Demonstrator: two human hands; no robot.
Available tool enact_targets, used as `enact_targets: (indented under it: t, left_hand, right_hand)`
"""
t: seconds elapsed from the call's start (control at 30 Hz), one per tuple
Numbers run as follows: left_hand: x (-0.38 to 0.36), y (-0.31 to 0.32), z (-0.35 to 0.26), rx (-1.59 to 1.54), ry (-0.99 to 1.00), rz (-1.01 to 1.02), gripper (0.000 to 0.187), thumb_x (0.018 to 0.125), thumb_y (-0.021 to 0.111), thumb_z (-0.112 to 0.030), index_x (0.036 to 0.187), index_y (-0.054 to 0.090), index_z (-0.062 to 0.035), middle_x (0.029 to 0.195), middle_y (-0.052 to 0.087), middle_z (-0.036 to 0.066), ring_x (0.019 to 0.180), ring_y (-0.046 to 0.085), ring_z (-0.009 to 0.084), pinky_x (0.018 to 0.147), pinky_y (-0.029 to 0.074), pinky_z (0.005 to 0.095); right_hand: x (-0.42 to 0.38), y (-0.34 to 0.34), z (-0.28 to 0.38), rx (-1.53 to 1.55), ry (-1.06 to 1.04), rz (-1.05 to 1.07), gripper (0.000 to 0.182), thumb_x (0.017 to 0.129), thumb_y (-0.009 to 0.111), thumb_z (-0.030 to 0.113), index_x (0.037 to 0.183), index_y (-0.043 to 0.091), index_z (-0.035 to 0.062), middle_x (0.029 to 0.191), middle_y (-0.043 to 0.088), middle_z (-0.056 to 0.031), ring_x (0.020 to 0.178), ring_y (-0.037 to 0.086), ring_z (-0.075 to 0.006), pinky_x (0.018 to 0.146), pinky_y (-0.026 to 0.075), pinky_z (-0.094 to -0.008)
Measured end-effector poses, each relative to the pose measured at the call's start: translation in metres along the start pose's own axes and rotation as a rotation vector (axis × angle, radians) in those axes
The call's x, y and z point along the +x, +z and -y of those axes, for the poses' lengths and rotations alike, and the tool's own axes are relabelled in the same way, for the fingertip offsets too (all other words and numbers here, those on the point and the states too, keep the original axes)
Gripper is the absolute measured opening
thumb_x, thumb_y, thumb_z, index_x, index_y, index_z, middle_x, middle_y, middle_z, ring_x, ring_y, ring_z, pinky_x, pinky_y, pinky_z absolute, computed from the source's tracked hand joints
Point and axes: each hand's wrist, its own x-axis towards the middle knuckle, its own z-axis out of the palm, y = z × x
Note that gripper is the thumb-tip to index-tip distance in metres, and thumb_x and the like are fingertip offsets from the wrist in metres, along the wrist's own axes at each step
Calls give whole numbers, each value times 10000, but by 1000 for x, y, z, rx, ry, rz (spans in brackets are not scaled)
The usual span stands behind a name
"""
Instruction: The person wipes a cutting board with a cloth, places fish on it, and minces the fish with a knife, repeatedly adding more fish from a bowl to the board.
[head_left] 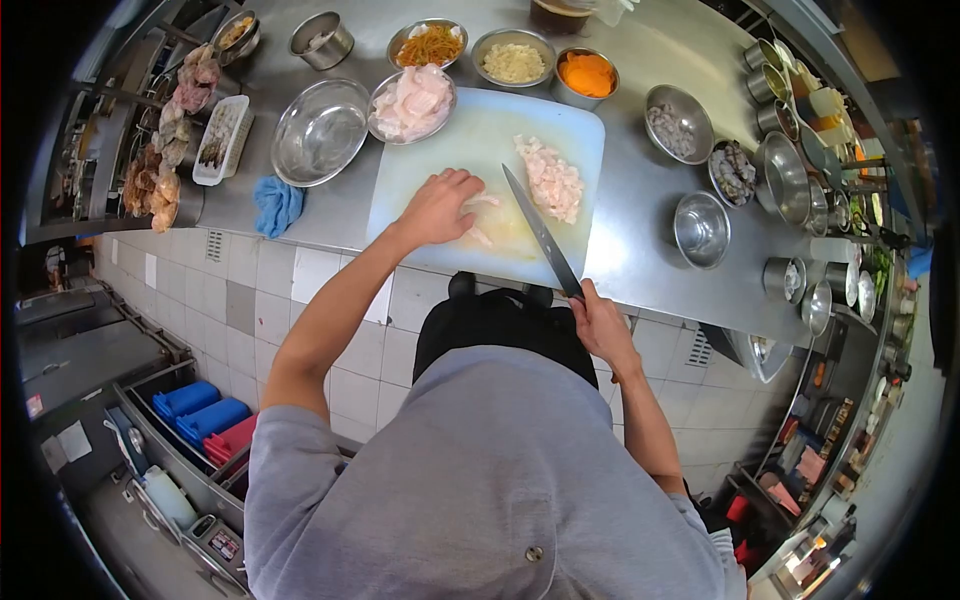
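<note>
A pale blue-white cutting board [415,180] lies on the steel counter in front of me. My left hand [440,207] rests low over its left half, fingers bent and thumb apart. Thin strips of raw pale meat [485,200] lie by its fingertips; whether they touch is hard to see. My right hand [603,325] is closed round the dark handle of a kitchen knife [540,232] at the board's front right edge. The blade slants up and left across the board, its tip beside a pile of diced pale meat [552,180].
Behind the board stand bowls of sliced pale meat [412,103], orange shreds [430,45], chopped pale bits [513,62] and an orange ingredient [586,75]. A steel bowl [320,135] and blue cloth [277,206] lie left. Bowls of shrimp-like pieces [672,130] stand right.
</note>
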Motion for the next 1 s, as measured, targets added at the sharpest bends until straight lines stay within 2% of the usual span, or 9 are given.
enact_targets:
  t: [0.07,0.17,0.27,0.47,0.57,0.67,0.77,0.87,1.0]
  left_hand:
    - [13,13,10,0,-12,88,420,765,625,4,1180,674,-33,1266,616,159,1201,574,382,1019,474,481]
    - [26,7,8,86,-76,394,473,755,619,25,1221,667,-34,1284,614,145,1211,569,370,1032,466,468]
    - [10,0,-4,-107,84,155,534,749,620,39,1275,660,-42,1302,611,125,1231,565,348,1035,455,466]
    - [1,-1,-8,76,146,304,492,812,752,-87,1292,649,-58,1288,616,121,1238,575,325,1045,443,456]
    - [2,20,-2,20,89,88,501,847,789,-148,1316,646,-48,1286,627,136,1229,588,325,1028,474,447]
    - [13,45,-12,-275,-122,-94,480,861,801,-176,1300,653,-49,1250,640,142,1197,601,348,1011,484,460]
    - [-1,30,-17,-76,43,-283,446,871,807,-190,1271,668,-47,1187,659,144,1095,645,351,943,520,468]
    - [-27,21,3,54,77,-119,438,873,808,-193,1261,671,-42,1157,664,158,1051,651,366,928,535,468]
    - [-32,32,3,-14,-153,-86,330,884,795,-176,1162,697,-26,1088,671,154,1008,655,365,885,546,460]
  right_hand:
    - [3,3,-3,11,-19,2,227,1035,623,127,1165,493,-5,710,641,-280,722,637,-532,629,461,-602]
    - [2,6,-8,13,-29,-13,229,1035,622,130,1168,491,-2,705,640,-275,715,635,-533,631,467,-599]
    - [-3,5,-9,5,14,-40,228,1038,620,140,1171,493,5,702,640,-274,715,633,-533,644,475,-603]
    - [-11,5,-14,-5,24,-35,211,1036,623,158,1151,505,25,711,652,-279,718,637,-544,652,476,-626]
    - [-11,12,-13,11,19,-40,215,1036,624,159,1156,504,28,720,659,-283,720,639,-548,649,476,-629]
    - [-11,12,-1,19,53,-44,222,1040,619,160,1170,501,24,737,664,-288,734,643,-546,657,479,-631]
    - [-13,7,5,12,52,-37,223,1042,612,158,1178,499,22,766,674,-295,756,651,-542,664,485,-632]
    - [-17,7,8,38,75,-61,220,1043,609,156,1179,500,22,785,682,-297,776,658,-539,670,493,-631]
    - [-19,7,4,-8,71,-2,225,1041,611,156,1183,500,20,806,695,-292,781,667,-535,679,502,-622]
